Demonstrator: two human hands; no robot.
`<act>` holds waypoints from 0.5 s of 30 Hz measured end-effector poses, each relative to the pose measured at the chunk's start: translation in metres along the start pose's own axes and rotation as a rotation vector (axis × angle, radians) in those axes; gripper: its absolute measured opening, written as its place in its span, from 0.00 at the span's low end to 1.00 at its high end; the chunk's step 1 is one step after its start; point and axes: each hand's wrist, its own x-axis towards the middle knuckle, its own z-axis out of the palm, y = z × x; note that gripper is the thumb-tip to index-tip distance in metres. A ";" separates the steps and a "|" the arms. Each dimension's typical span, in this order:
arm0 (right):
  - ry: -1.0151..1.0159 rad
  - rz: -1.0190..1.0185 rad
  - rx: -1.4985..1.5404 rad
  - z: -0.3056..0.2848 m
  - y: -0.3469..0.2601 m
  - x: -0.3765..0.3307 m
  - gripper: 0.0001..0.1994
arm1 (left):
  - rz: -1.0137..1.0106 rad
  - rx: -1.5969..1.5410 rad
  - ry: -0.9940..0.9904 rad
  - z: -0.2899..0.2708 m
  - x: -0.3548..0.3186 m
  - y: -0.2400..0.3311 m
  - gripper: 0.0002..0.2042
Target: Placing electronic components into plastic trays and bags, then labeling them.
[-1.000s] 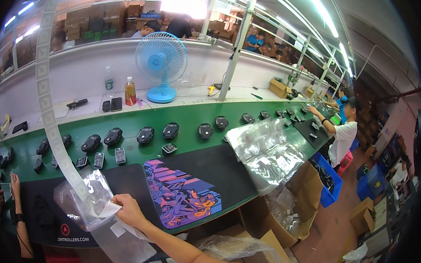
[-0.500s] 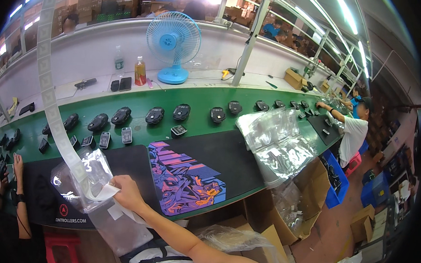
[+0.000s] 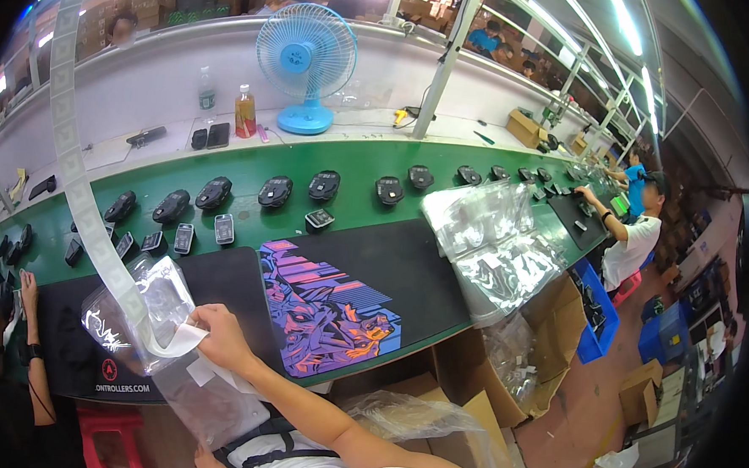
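Near the table's near-left edge our right hand (image 3: pixel 221 338) pinches the white end of a label strip (image 3: pixel 72 146) against a clear plastic bag (image 3: pixel 146 307), grip pressed together on both. Our left hand (image 3: pixel 207 465) shows only at the lower rim under a second clear bag (image 3: pixel 209 403); we cannot tell its grip. The bag hangs over a black mat (image 3: pixel 228 281), which bears a purple and orange printed panel (image 3: pixel 324 303) toward its middle. Past the mat runs the green table (image 3: pixel 251 172), with a row of black computer mice (image 3: pixel 275 191) and small dark parts (image 3: pixel 184 238) beside them. At the right edge lies a heap of clear bags (image 3: pixel 496 249), cardboard boxes (image 3: pixel 485 384) below it. Along the far edge a white ledge carries a blue fan (image 3: pixel 306 61) and an orange bottle (image 3: pixel 244 113). Another person (image 3: pixel 637 235) works at the far right corner
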 end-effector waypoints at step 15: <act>0.083 -0.060 -0.042 0.011 -0.002 -0.002 0.11 | -0.294 -0.411 0.183 0.005 0.001 0.022 0.14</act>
